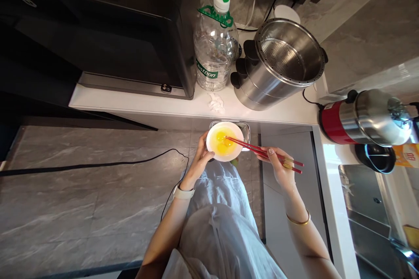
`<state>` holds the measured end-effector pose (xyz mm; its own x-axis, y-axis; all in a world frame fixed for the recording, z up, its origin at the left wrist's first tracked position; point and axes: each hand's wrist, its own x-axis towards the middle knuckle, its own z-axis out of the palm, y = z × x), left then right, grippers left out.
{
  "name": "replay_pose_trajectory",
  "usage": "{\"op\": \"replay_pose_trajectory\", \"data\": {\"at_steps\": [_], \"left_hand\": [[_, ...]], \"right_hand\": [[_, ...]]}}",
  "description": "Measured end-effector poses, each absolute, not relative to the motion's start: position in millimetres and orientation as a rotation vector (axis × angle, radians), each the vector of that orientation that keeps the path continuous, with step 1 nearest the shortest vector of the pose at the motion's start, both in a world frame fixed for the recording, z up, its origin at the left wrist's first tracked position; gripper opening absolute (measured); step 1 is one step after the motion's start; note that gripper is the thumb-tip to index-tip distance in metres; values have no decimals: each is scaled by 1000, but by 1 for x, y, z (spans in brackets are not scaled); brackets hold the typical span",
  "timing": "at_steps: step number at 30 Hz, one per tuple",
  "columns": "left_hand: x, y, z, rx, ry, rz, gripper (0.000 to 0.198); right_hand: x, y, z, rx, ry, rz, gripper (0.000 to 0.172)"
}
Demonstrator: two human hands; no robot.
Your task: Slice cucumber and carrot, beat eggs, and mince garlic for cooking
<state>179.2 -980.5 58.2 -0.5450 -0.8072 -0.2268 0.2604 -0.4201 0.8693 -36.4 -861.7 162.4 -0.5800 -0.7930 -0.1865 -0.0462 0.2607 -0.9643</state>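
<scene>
My left hand grips the rim of a small white bowl of yellow beaten egg, held in the air just below the white counter's edge. My right hand is closed on a pair of red chopsticks. Their tips dip into the egg at the bowl's middle. A watch sits on my left wrist and a gold bangle on my right. Under the bowl, a metal-rimmed bin or tray shows partly.
On the white counter stand a black oven, a clear water bottle, a stacked steel steamer pot and a crumpled tissue. A red and steel kettle sits right, near a sink. A black cable crosses the grey floor.
</scene>
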Motion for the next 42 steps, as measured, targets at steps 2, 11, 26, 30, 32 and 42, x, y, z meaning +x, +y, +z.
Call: {"op": "replay_pose_trajectory", "data": {"at_steps": [2, 11, 26, 30, 32, 42], "left_hand": [[180, -980, 59, 874, -1074, -2021, 73], [180, -978, 53, 847, -1067, -2025, 73], [179, -980, 53, 807, -1075, -2025, 72], [180, -981, 52, 804, -1068, -2020, 73], [181, -981, 51, 820, -1081, -2010, 74], [183, -980, 44, 875, -1079, -2019, 74]], "right_hand": [[-37, -861, 157, -720, 1827, -1411, 28], [-41, -861, 131, -543, 1740, -1538, 27], [-35, -876, 117, -438, 1655, -1549, 35], [-37, -877, 115, -404, 1637, -1583, 34], [-39, -876, 113, -396, 1617, -1609, 33], [-50, -868, 115, -479, 1625, -1589, 34]]}}
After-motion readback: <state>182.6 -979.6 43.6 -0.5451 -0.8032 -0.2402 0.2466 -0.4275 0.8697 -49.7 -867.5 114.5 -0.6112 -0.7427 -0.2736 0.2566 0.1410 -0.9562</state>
